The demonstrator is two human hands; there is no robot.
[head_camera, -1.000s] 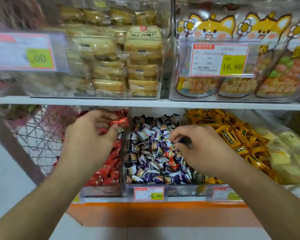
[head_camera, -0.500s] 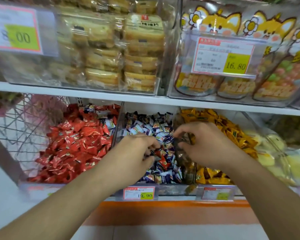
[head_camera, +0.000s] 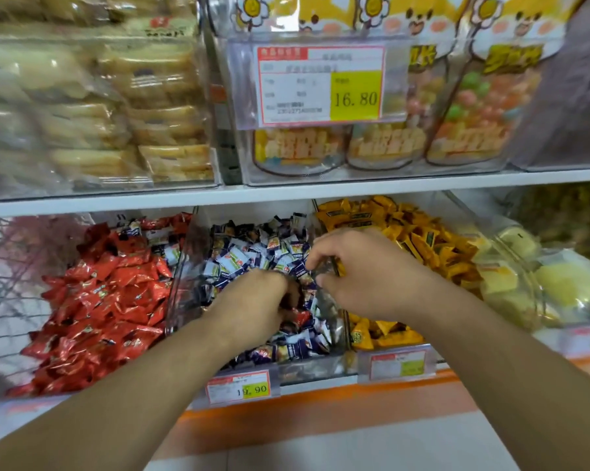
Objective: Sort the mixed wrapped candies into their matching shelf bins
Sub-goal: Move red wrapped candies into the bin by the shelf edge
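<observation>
Three clear bins stand side by side on the lower shelf. The left one holds red candies [head_camera: 99,300], the middle one blue-and-white candies [head_camera: 252,253], the right one yellow candies [head_camera: 422,239]. A few blue-white pieces lie at the back of the red bin. My left hand [head_camera: 256,300] is down in the middle bin, its fingers curled onto a red candy [head_camera: 299,316] among the blue ones. My right hand [head_camera: 365,273] hovers over the clear divider between the middle and yellow bins, thumb and fingers pinching a small dark-wrapped candy that is mostly hidden.
A white shelf board [head_camera: 286,193] runs just above the bins, with packaged cakes and cartoon snack bags on it. A bin of pale yellow packets [head_camera: 524,277] stands further right. A wire basket [head_camera: 8,266] is at the left. Price tags [head_camera: 242,389] line the front edge.
My left hand let go of a red candy over the red bin, moved right into the middle bin and closed on another red piece. My right hand stayed by the divider.
</observation>
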